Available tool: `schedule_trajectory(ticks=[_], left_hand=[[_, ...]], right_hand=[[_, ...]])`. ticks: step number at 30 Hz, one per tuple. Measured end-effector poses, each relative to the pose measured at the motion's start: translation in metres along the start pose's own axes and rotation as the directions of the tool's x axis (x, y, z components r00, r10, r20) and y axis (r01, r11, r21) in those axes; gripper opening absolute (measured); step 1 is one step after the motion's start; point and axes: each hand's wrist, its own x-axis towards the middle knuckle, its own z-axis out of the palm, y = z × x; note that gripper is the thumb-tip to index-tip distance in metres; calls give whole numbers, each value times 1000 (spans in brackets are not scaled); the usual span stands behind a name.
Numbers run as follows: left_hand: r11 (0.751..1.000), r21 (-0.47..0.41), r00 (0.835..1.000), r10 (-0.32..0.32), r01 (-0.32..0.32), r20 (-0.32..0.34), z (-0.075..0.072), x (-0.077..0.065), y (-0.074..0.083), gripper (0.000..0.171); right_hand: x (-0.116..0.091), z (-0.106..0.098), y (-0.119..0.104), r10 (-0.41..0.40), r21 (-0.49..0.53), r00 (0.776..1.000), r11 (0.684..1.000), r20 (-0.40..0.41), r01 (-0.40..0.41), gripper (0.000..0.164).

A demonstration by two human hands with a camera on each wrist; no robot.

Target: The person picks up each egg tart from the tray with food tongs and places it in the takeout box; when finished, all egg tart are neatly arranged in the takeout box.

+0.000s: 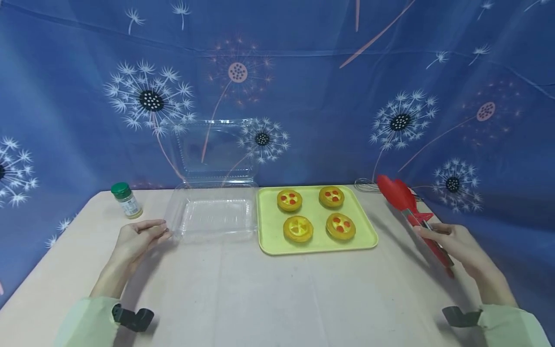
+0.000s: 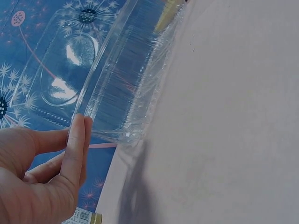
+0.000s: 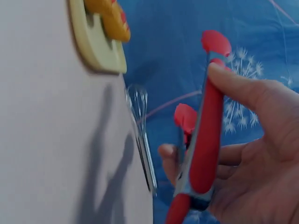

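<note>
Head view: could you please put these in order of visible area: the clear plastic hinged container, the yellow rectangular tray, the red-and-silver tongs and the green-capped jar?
Largest to smallest:
1. Clear container, counting its raised lid
2. Yellow tray, although it looks wider
3. Red-and-silver tongs
4. Green-capped jar

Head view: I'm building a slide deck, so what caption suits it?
Right hand holding red kitchen tongs; left hand beside an open clear clamshell container; four tarts on a yellow tray.
</note>
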Motion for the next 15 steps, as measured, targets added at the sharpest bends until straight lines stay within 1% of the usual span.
schedule_trajectory(ticks=[2,5,9,11,13,15], left_hand=[[1000,11,1000,0,0,-6,0,0,0,57],[1000,8,1000,-3,3,-7,-1,1,-1,58],[1000,-10,1000,-2,2,-5,-1,1,-2,58],[1000,-14,1000,0,0,-2,-1,1,-2,57],[1000,-10,1000,5,-5,-2,-1,0,-2,57],[1000,-10,1000,8,-8,1,0,0,-2,57]], right_hand=[[-1,4,-6,-36,27,999,999,-5,36,96],[-4,11,-17,-67,65,997,996,-34,69,94],[-7,18,-31,-133,77,987,987,-84,140,87],[-7,21,-37,-183,53,977,980,-108,189,79],[-6,24,-42,-237,-6,962,971,-138,238,70],[-5,27,-46,-268,-64,953,963,-145,261,68]])
